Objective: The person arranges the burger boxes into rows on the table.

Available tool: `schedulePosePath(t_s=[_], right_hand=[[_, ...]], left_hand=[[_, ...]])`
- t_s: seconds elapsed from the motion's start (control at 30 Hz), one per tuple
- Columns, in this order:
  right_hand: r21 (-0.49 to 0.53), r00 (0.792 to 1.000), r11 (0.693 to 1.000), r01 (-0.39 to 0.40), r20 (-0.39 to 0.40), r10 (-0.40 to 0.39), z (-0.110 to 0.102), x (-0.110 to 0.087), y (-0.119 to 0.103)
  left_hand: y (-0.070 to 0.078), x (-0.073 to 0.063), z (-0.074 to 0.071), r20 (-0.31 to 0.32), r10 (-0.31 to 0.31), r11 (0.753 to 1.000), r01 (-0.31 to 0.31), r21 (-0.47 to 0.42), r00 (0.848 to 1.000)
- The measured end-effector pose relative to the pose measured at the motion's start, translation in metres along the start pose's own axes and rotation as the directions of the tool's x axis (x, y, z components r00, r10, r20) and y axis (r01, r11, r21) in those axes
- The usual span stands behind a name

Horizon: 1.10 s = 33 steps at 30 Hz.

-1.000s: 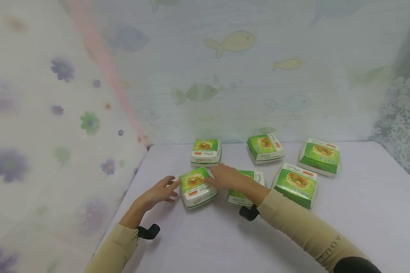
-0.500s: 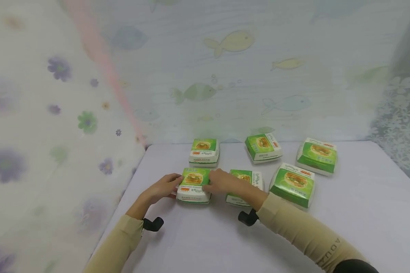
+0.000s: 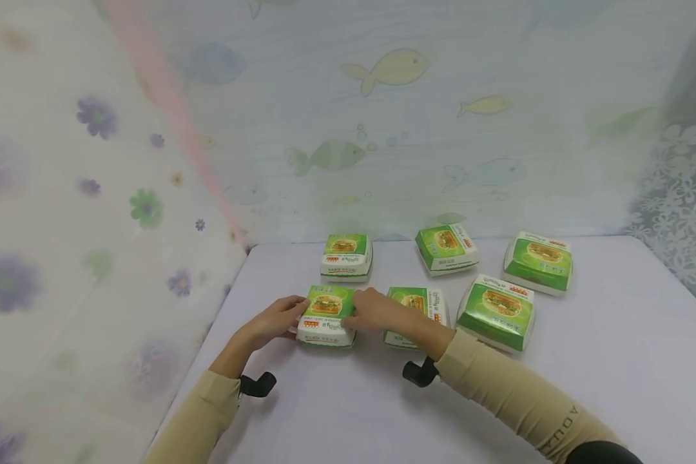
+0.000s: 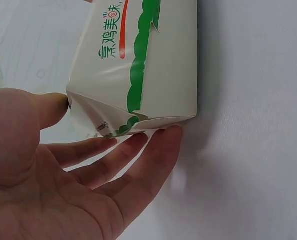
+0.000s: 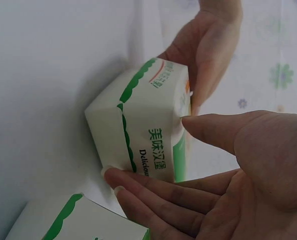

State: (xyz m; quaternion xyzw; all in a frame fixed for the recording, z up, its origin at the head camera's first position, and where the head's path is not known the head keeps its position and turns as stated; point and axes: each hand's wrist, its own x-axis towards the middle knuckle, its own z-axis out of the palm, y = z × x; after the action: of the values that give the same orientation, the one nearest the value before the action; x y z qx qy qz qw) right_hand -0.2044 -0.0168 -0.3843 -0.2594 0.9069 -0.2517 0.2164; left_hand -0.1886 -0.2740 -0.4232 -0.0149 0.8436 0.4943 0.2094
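Observation:
A green-and-white burger box (image 3: 327, 312) sits at the front left of the group, squared to the table, between both hands. My left hand (image 3: 274, 318) holds its left side; in the left wrist view the thumb meets the upper edge and several fingertips (image 4: 171, 137) press low on the side. From the right, my right hand (image 3: 378, 310) holds the same box, thumb (image 5: 208, 131) on the top edge and fingers along the printed side. Another burger box (image 3: 414, 299) stands just right of it, partly behind the right hand and forearm.
Behind the held box is another burger box (image 3: 346, 258). Further right stand a turned box (image 3: 448, 249), a far-right box (image 3: 539, 261) and a front-right box (image 3: 497, 312). All share a white-covered table (image 3: 348, 406) against a fish-patterned curtain (image 3: 394, 161).
The held box was tilted a second ago and has been turned square, shifting slightly left. My left hand has closed in from beside it onto its left side. The last half second shows little motion.

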Motion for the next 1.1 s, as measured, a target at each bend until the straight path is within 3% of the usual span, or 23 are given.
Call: schedulePosePath(t_s=[0.37, 0.57, 0.7, 0.8, 0.97, 1.1], right_hand=[[-0.01, 1.0, 1.0, -0.026, 0.01, 0.026, 0.002, -0.002, -0.001], [-0.046, 1.0, 0.999, -0.028, -0.014, 0.027, -0.006, -0.012, -0.003], [-0.024, 1.0, 1.0, 0.018, -0.023, -0.019, -0.016, -0.024, 0.001], [0.0, 0.998, 0.998, 0.059, -0.023, -0.059, -0.025, -0.034, 0.007], [-0.007, 0.99, 0.991, 0.135, -0.043, -0.135, -0.042, -0.052, 0.022], [-0.035, 0.973, 0.976, 0.215, -0.073, -0.217, -0.051, -0.065, 0.04]], left_hand=[[-0.004, -0.001, -0.002, -0.008, -0.012, 1.0, 0.012, 0.013, 1.0], [0.003, -0.01, -0.005, -0.086, 0.02, 0.991, -0.008, 0.132, 0.996], [0.013, -0.018, -0.007, -0.152, 0.07, 0.962, -0.026, 0.273, 0.986], [0.024, -0.02, -0.007, -0.166, 0.147, 0.926, -0.077, 0.368, 0.975], [0.047, -0.02, 0.0, -0.124, 0.289, 0.879, -0.212, 0.428, 0.949], [0.065, -0.018, 0.008, -0.088, 0.35, 0.854, -0.279, 0.439, 0.933]])
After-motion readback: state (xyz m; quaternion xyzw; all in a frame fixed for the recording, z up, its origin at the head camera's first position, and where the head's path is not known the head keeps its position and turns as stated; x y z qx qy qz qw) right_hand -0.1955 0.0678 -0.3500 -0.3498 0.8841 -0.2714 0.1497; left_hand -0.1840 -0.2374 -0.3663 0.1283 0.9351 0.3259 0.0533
